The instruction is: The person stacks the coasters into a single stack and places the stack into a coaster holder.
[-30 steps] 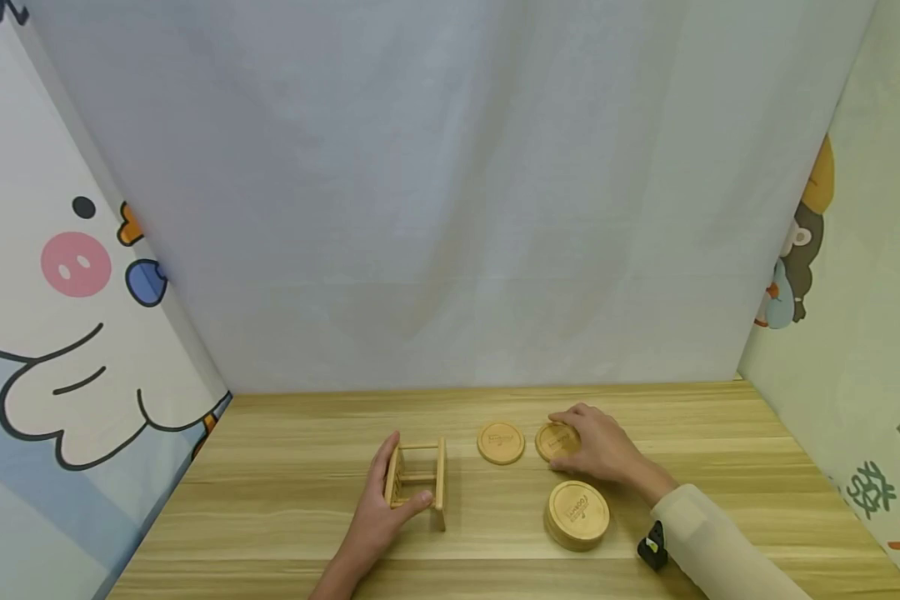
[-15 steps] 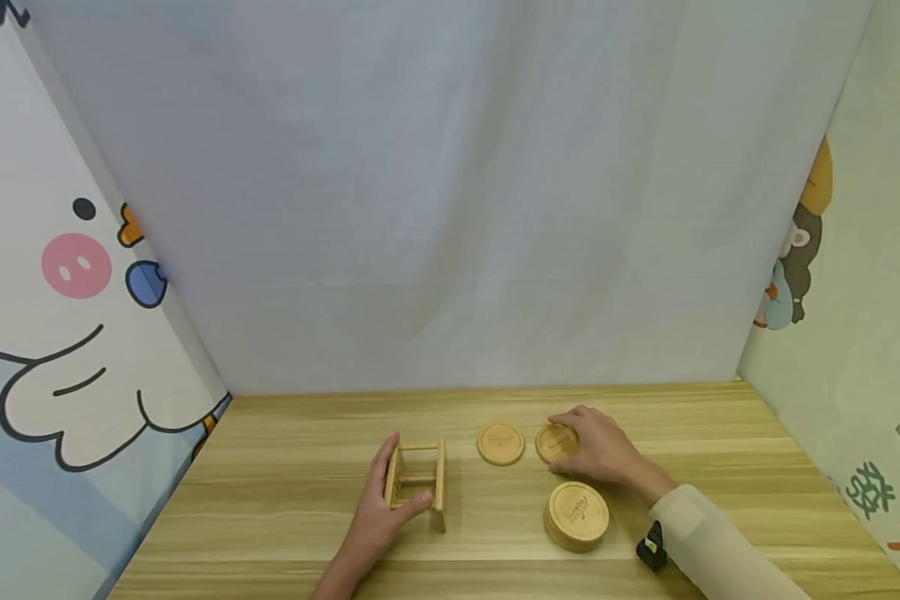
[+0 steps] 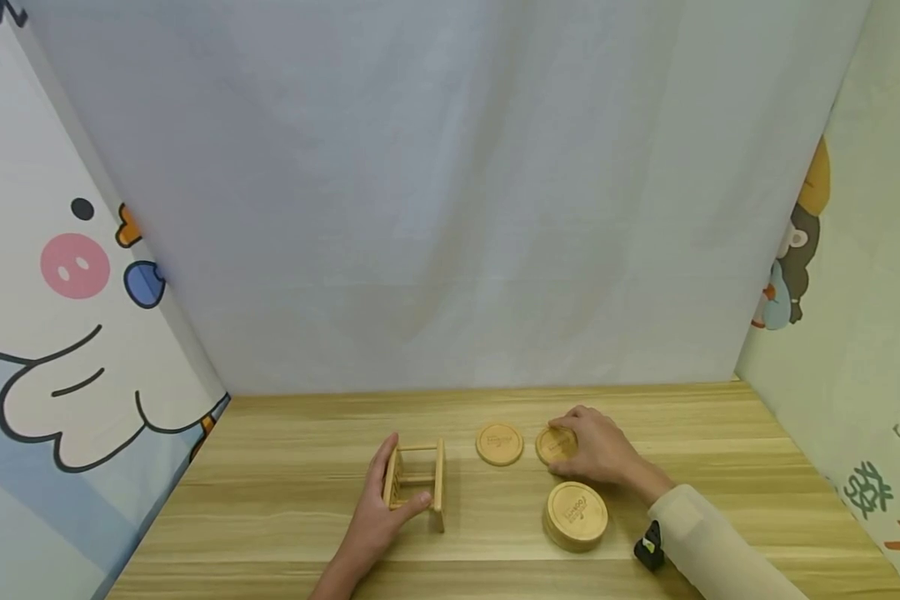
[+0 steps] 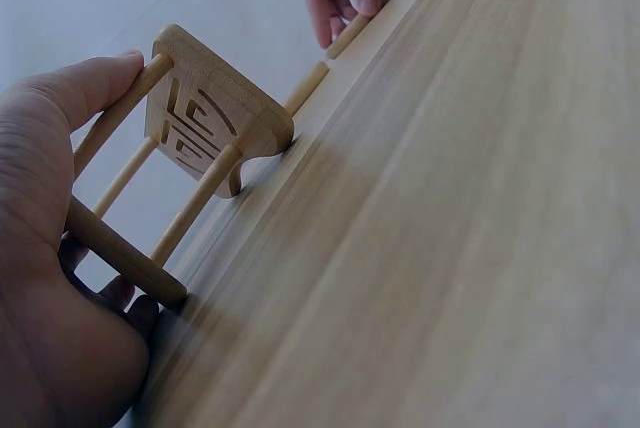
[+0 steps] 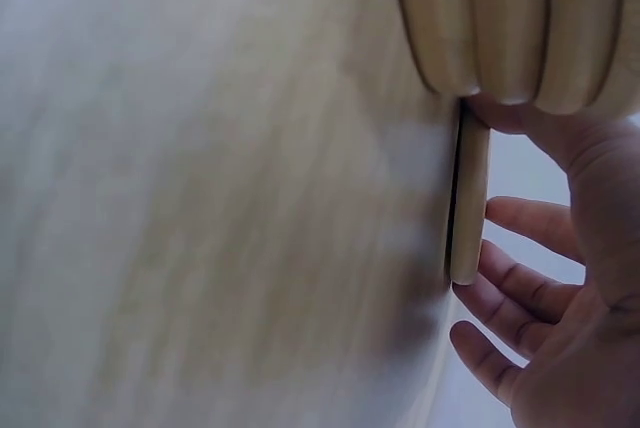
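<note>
My left hand (image 3: 371, 521) grips a small wooden rack (image 3: 439, 483) that stands on the table, thumb over one side and fingers behind it. In the left wrist view, the rack's end panel (image 4: 220, 98) has cut-out slots, and round rods join it to the other panel. My right hand (image 3: 603, 446) holds a round wooden coaster (image 3: 555, 446) by its edges, thumb on the near side and fingers on the far side. The right wrist view shows that coaster (image 5: 470, 198) lying flat on the table. Another engraved coaster (image 3: 499, 444) lies between rack and right hand.
A stack of coasters (image 3: 576, 512) stands just in front of my right hand. The wooden table (image 3: 292, 467) ends at a grey-white cloth backdrop (image 3: 457, 208), with printed cartoon panels at both sides. A small black object (image 3: 649, 546) sits by my right sleeve.
</note>
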A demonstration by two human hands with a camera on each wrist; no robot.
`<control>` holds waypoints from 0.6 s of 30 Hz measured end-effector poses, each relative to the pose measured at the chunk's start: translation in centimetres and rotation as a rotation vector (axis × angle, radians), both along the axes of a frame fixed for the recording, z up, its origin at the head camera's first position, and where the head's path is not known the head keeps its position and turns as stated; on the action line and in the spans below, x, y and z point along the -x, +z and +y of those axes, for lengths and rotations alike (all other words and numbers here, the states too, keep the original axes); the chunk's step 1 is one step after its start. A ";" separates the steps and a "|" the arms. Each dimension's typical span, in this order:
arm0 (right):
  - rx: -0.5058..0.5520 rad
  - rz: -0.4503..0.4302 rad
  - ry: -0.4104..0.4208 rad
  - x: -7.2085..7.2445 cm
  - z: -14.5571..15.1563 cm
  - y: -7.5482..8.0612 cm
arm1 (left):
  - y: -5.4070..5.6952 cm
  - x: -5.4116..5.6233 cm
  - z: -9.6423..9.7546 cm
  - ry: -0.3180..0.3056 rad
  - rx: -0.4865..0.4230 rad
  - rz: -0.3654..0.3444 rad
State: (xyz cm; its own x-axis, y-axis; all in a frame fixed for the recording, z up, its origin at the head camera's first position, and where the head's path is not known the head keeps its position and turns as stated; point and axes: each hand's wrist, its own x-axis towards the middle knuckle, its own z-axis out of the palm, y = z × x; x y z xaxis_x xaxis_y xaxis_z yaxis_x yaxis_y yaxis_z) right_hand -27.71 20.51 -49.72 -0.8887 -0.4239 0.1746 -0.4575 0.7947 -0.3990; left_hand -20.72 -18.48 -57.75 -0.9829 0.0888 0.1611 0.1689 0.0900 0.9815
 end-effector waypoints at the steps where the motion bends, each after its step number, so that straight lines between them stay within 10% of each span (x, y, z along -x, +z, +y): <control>1: -0.002 0.000 -0.001 0.1 0.1 0.0 | 0.2 -0.1 0.0 0.002 0.002 0.003; 18: 0.027 0.029 -0.026 -0.4 1.1 0.4 | 3.8 -1.8 1.1 0.019 0.079 0.004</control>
State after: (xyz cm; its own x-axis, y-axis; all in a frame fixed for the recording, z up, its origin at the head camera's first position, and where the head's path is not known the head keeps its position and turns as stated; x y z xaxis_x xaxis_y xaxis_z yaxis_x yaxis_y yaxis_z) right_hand -27.33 21.59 -49.30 -0.8936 -0.3957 0.2121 -0.4489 0.7953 -0.4074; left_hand -18.87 -17.35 -53.91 -0.9840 0.0824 0.1578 0.1699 0.1706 0.9706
